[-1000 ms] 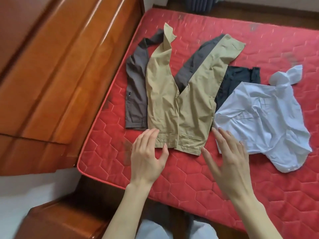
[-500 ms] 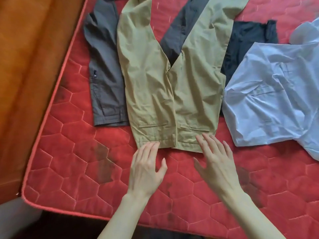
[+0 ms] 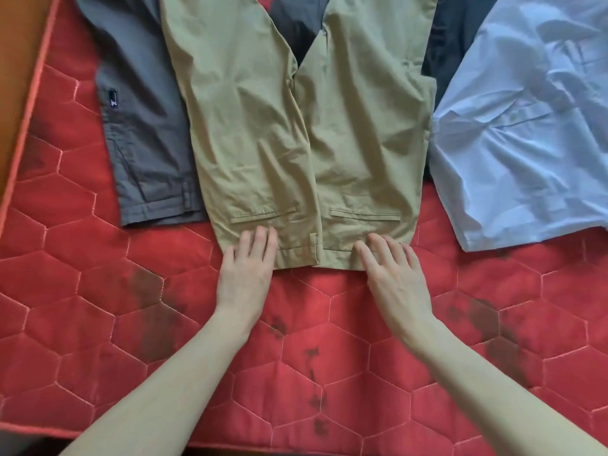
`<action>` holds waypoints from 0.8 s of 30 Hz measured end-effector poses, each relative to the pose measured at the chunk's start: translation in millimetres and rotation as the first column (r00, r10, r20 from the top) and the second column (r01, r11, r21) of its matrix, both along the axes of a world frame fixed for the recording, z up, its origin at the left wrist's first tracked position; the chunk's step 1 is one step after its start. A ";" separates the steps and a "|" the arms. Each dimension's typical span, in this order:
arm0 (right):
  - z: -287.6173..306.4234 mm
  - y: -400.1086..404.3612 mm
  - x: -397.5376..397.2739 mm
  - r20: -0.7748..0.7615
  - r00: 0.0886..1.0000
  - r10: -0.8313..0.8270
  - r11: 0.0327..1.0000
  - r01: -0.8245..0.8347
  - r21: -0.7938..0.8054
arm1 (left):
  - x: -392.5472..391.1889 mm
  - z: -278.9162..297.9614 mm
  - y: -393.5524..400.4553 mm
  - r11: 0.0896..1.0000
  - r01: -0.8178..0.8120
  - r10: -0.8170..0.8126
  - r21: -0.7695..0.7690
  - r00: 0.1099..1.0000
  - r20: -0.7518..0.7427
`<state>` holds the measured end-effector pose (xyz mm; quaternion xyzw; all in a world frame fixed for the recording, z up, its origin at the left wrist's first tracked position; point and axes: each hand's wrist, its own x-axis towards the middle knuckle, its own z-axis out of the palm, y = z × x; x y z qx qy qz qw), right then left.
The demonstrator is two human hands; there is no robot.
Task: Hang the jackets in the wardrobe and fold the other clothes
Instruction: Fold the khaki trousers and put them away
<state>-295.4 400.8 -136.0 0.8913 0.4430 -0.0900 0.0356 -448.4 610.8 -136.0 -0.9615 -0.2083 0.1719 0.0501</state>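
Observation:
Khaki trousers lie flat on the red quilted mattress, waistband toward me, legs spread away. My left hand rests with straight fingers on the waistband's left end. On the waistband's right end my right hand lies flat, fingers spread. Grey trousers lie partly under the khaki pair on the left. A light blue shirt lies crumpled on the right, over a dark garment.
An orange-brown wooden surface borders the mattress on the left. Dark stains mark the mattress near me. The mattress's near edge runs along the bottom left.
The view has moved in closer over the bed. Both hands have reached forward from the bare mattress onto the khaki trousers' waistband.

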 end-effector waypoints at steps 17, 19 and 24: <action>211.7 -13.5 82.9 -0.085 0.991 0.105 0.969 -0.083 0.232 | -16.4 196.6 57.6 0.997 0.073 -0.069 -0.014 0.983 0.171; 262.3 -18.3 91.6 -0.086 0.991 0.099 0.958 -0.071 0.279 | -10.5 244.9 56.4 0.995 0.096 -0.089 -0.019 0.965 0.247; 400.5 -29.8 111.2 -0.051 0.976 0.211 0.915 -0.179 0.362 | 6.8 371.0 53.2 0.992 0.113 -0.091 -0.047 0.935 0.342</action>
